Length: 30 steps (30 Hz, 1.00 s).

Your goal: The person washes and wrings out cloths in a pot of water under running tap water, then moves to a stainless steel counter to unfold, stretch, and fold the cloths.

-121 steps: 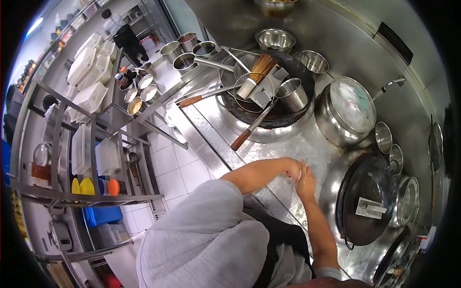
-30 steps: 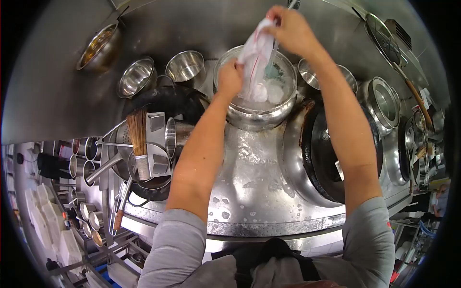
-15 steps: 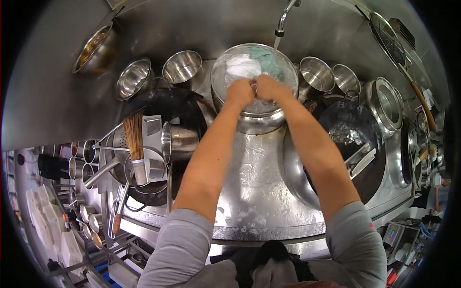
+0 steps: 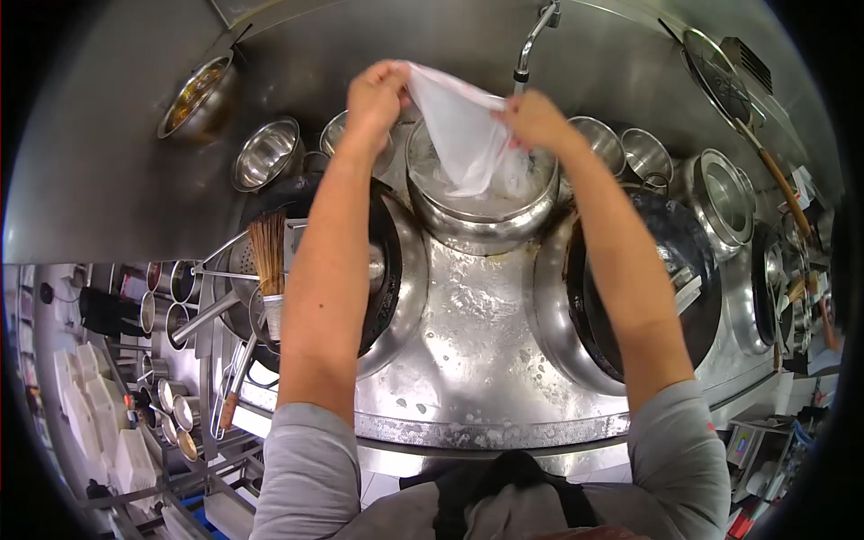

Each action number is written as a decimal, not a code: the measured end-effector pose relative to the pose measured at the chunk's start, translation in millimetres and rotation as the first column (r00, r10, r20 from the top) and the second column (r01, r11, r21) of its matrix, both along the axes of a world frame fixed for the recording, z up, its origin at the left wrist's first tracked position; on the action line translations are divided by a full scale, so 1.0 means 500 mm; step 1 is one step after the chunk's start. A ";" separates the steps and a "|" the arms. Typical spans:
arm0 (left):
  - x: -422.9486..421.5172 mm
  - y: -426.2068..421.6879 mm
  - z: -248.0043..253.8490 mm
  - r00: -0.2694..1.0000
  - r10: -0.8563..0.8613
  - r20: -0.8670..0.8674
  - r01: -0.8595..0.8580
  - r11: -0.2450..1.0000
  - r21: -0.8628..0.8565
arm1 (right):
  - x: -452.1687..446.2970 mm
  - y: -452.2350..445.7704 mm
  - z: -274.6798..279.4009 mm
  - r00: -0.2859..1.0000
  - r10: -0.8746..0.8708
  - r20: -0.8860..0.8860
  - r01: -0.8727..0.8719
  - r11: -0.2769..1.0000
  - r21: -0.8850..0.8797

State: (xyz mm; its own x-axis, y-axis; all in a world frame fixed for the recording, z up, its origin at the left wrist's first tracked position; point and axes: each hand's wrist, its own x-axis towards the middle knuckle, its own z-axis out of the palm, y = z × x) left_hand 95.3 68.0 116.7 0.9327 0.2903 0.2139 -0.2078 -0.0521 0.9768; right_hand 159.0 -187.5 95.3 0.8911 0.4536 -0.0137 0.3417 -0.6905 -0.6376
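A thin white cloth [image 4: 459,126] is stretched between my two hands above a large steel pot [image 4: 481,225]. My left hand [image 4: 378,99] pinches its upper left corner, raised high over the pot's far left side. On the other side, my right hand [image 4: 537,121] grips the cloth's upper right edge, a little lower and slightly blurred. The cloth hangs in a slanting fold, its bottom tip near the water in the pot. Just behind my right hand comes down the faucet [image 4: 531,49], its lower end partly covered.
A wok [image 4: 391,279] on the left holds a bamboo brush [image 4: 266,256] and strainers, partly behind my arm. Another wok [image 4: 706,288] lies on the right. Steel bowls [image 4: 268,155] line the back wall. A spider strainer's wooden handle [image 4: 783,189] leans at far right.
Both hands have risen from the pot and moved apart, lifting the white cloth and spreading it between them. Earlier they were together over the water, with white and green cloth in the pot.
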 end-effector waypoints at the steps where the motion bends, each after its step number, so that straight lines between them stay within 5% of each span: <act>1: -0.005 0.000 0.046 0.999 0.036 0.038 -0.036 0.999 0.006 | 0.020 -0.009 0.055 0.997 0.036 0.074 -0.036 0.999 -0.006; 3: -0.008 0.004 0.129 0.987 0.125 0.105 -0.142 0.974 0.176 | 0.023 -0.021 0.195 0.993 -0.111 -0.047 0.120 0.948 0.295; 4: 0.011 0.016 0.155 0.979 0.127 0.161 -0.162 0.961 0.225 | 0.030 -0.027 0.255 0.998 -0.045 0.039 0.028 0.929 0.370; 8: 0.035 -0.003 0.261 0.940 0.099 0.326 -0.109 0.994 0.011 | -0.078 0.014 0.467 0.951 -0.230 0.206 0.107 0.871 0.479; 10: 0.047 -0.023 0.273 0.925 0.054 0.375 -0.035 0.998 -0.056 | -0.048 -0.013 0.475 0.971 -0.023 0.236 -0.087 0.891 0.445; 12: 0.028 -0.063 0.234 0.942 0.025 0.334 -0.032 0.999 0.016 | -0.027 -0.010 0.435 0.919 0.101 0.382 -0.252 0.894 0.370; 14: 0.024 -0.099 0.152 0.966 -0.032 0.255 0.024 0.999 0.034 | -0.002 0.034 0.272 0.771 0.150 0.619 -0.366 0.900 0.238; 15: 0.034 -0.102 0.084 0.976 -0.081 0.201 0.080 0.997 0.013 | 0.005 0.048 0.201 0.834 0.211 0.510 -0.362 0.907 0.217; 16: 0.043 -0.090 0.016 0.991 -0.121 0.053 0.106 0.968 0.229 | 0.007 0.063 0.145 0.833 0.249 0.494 -0.251 0.966 -0.065; 19: 0.030 -0.075 -0.161 0.949 -0.121 -0.293 0.282 0.742 0.608 | 0.037 0.101 -0.131 0.943 0.163 0.288 -0.054 0.934 -0.354; 21: 0.019 -0.077 -0.236 0.932 -0.064 -0.357 0.276 0.764 0.583 | 0.049 0.097 -0.329 0.959 0.137 0.250 -0.042 0.935 -0.352; 24: 0.018 -0.073 -0.321 0.956 -0.128 -0.265 0.254 0.814 0.523 | 0.038 0.090 -0.353 0.964 0.266 -0.024 -0.252 0.876 -0.411; 26: -0.004 -0.094 -0.298 0.972 -0.159 -0.172 0.222 0.858 0.463 | 0.046 0.079 -0.275 0.948 0.299 0.111 -0.266 0.933 -0.244; 28: -0.007 -0.113 -0.271 0.966 -0.196 -0.168 0.247 0.893 0.377 | 0.045 0.073 -0.121 0.990 0.137 -0.029 -0.135 0.989 0.069; 30: 0.002 -0.126 -0.259 0.932 -0.250 -0.262 0.319 0.909 0.268 | 0.045 0.039 -0.003 0.969 0.222 0.108 -0.246 0.866 0.435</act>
